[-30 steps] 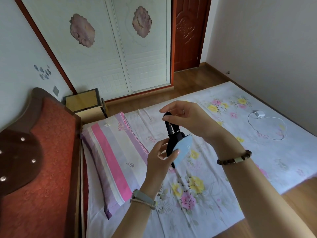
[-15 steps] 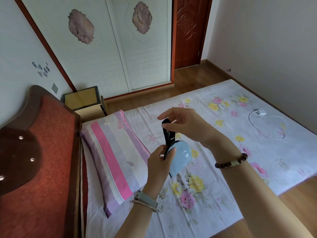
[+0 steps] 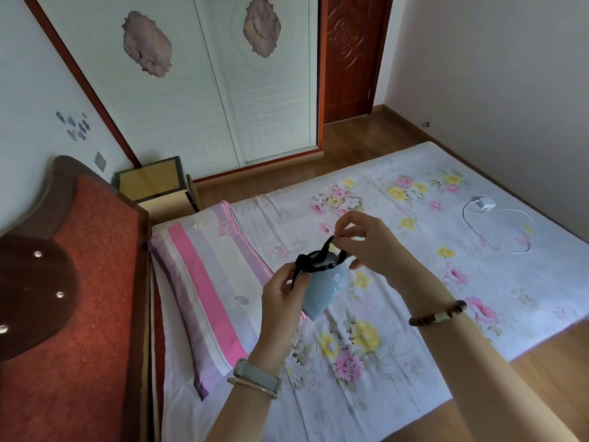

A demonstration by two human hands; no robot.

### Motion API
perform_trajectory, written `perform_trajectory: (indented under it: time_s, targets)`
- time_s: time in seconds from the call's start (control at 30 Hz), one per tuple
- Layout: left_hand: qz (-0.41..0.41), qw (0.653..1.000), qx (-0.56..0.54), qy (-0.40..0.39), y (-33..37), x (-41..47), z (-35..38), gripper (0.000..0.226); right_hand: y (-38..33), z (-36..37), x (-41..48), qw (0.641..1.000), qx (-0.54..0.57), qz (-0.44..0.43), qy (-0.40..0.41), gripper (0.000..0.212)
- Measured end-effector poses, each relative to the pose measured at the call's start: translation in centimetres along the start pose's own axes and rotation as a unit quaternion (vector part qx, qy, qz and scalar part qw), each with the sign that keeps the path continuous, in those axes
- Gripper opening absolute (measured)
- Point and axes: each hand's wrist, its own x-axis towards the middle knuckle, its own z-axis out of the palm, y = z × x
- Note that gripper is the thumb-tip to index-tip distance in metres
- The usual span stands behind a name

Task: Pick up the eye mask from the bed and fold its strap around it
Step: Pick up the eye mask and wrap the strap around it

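A folded light-blue eye mask (image 3: 326, 290) hangs in the air above the floral bed sheet (image 3: 398, 314). My left hand (image 3: 282, 298) grips its left side from below. Its black strap (image 3: 318, 258) loops across the top of the mask, twisted into a band. My right hand (image 3: 371, 247) pinches the far end of the strap between thumb and fingers, just above the mask. The back of the mask is hidden behind my left fingers.
A pink and purple striped pillow (image 3: 207, 282) lies left of my hands, against the red padded headboard (image 3: 79, 298). A white charger with its coiled cable (image 3: 486, 205) rests on the sheet at the right. A nightstand (image 3: 153, 186) stands beyond the pillow.
My right hand has brought the strap down from an upright stretch to a loop lying across the mask's top. The mask has turned so more of its blue face shows.
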Motion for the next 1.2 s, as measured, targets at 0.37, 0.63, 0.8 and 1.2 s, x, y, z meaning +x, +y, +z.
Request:
perform_trajectory:
  time_s: [0.37, 0.63, 0.8, 1.2]
  targets:
    - [-0.012, 0.998, 0.053, -0.014, -0.3, 0.0, -1.6, 0.012, 1.1, 0.8, 0.9, 0.980, -0.193, -0.034, -0.024, 0.041]
    - [0.041, 0.996, 0.079, -0.014, 0.7, 0.5, -2.8, 0.050, 1.2, 0.2, 1.3, 0.973, -0.193, 0.011, -0.121, 0.042]
    - [0.051, 0.997, 0.057, 0.007, 1.3, 0.6, -3.0, 0.051, 1.3, 0.2, 1.0, 0.967, -0.150, 0.020, -0.205, 0.032]
    - [-0.044, 0.988, -0.131, 0.065, 0.5, 1.1, -2.6, 0.035, 2.5, 0.9, 0.2, 0.975, -0.017, 0.073, -0.207, 0.030]
